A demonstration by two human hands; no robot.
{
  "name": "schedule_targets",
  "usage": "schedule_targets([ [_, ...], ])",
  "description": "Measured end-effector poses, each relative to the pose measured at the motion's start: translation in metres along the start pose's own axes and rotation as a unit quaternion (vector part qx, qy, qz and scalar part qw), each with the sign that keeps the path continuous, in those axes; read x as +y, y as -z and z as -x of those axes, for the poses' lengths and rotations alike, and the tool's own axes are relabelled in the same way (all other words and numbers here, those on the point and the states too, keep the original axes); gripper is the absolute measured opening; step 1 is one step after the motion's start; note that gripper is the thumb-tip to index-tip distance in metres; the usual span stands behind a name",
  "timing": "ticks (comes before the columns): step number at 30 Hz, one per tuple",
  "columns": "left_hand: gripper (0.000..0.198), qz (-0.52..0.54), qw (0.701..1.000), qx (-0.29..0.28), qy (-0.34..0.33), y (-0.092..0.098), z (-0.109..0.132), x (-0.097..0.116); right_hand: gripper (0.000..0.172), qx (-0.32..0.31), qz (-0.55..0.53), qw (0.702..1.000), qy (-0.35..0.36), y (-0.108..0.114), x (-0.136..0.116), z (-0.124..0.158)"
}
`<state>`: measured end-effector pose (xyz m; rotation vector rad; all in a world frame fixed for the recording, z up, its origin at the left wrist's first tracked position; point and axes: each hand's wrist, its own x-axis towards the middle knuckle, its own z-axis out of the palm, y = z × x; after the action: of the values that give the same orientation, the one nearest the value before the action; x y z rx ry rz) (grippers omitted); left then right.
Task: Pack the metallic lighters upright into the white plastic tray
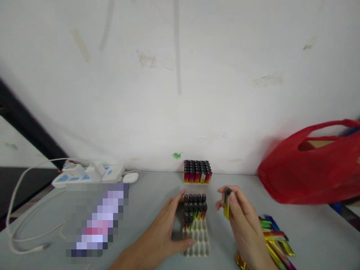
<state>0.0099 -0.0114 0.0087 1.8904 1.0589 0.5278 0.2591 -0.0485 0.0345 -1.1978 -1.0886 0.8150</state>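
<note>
My right hand (242,213) pinches a lighter (227,204) with a black top and a shiny yellow body, upright, to the right of a pale slotted tray (201,238). In the far part of that tray stand several black-topped lighters (195,205) in rows; its near slots hold nothing. My left hand (160,228) lies along the tray's left side with thumb and index finger spread apart. Its thumb reaches over the near part of the tray, and its index fingertip is beside the far row. Whether it presses on the tray I cannot tell.
A full block of lighters (197,172) stands against the wall. Loose shiny coloured lighters (277,240) lie at the right, partly behind my right wrist. A red bag (312,168) sits beyond them. At left are a power strip (112,174), white cable (12,225) and a pixelated object (101,221).
</note>
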Motion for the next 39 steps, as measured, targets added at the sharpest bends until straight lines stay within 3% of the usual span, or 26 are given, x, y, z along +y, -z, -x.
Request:
schedule_targets([
  [4,0.114,0.007,1.000,0.004,-0.003,-0.001,0.000,-0.001,0.032,-0.073,0.061,0.995,0.041,0.004,-0.008,0.004],
  [7,0.111,0.006,1.000,0.012,-0.013,-0.002,-0.001,-0.005,0.021,-0.159,0.128,0.974,0.095,0.002,-0.010,0.008],
  [10,0.110,0.001,0.999,0.019,-0.027,-0.004,-0.001,-0.010,0.017,-0.199,0.175,0.956,0.123,-0.001,-0.006,0.011],
  [17,0.108,-0.002,0.999,0.021,-0.036,-0.005,-0.001,-0.009,0.022,-0.208,0.235,0.931,0.185,-0.005,0.001,0.012],
  [28,0.104,0.009,0.999,0.024,-0.039,-0.007,-0.003,-0.009,0.017,-0.214,0.255,0.926,0.177,-0.006,0.002,0.009],
  [39,0.101,0.009,0.999,0.023,-0.029,-0.004,-0.002,-0.001,0.025,-0.236,0.224,0.942,0.086,-0.006,0.009,0.009],
])
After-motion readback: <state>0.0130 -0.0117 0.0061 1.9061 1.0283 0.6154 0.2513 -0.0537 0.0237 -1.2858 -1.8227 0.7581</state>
